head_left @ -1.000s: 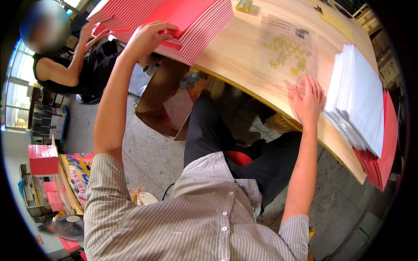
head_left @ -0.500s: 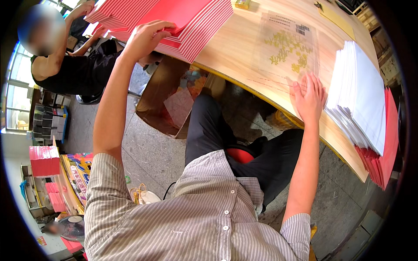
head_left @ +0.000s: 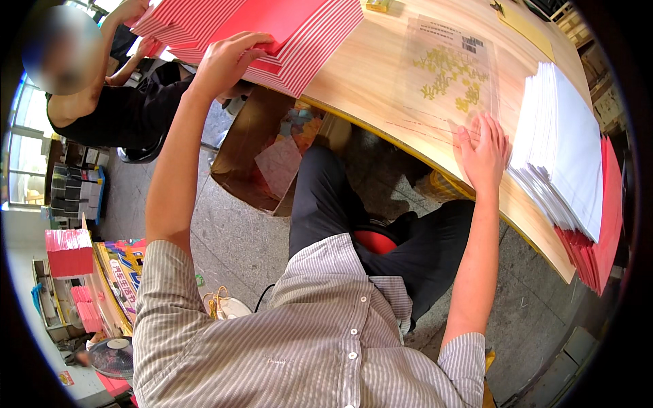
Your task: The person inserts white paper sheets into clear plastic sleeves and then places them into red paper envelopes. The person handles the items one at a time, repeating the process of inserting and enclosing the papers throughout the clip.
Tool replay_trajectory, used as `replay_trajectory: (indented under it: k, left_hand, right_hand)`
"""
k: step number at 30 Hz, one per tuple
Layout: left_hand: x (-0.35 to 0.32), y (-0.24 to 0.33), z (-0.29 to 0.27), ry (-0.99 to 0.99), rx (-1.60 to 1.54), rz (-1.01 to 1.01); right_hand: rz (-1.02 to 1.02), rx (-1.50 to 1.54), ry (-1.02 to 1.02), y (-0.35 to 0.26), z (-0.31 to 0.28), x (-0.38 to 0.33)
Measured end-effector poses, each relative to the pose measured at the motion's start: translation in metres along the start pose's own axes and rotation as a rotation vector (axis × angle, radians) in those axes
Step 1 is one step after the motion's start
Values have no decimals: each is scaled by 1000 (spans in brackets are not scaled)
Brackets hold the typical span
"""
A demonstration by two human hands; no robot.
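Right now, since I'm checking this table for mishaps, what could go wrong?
The stack of red paper sheets with white edges reaches the near edge of the light wooden table; a tug from the left hand might spill some.

The white paper stack and red paper sheets at its right sit unevenly near the table's end and could slide.

The clear plastic sleeve by the right hand could shift if that hand slid.
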State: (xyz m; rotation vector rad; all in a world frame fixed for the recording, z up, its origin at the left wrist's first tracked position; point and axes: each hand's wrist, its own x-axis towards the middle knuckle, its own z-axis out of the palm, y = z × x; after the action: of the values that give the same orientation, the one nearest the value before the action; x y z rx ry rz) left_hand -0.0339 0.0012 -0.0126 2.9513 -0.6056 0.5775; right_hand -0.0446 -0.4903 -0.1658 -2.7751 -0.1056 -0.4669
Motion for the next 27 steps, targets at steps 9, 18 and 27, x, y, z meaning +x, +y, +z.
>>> replay_trajectory:
  k: [9, 18, 27]
  left_hand:
    - [-3, 1, 10, 97, 33, -16]
    - [-7, -9, 19, 118, 365, 250]
    - [-5, -12, 18, 90, 345, 234]
  right_hand:
    - [2, -2, 2, 0, 0, 0]
    - [7, -6, 4, 1, 1, 0]
    - [-4, -28, -9, 0, -1, 0]
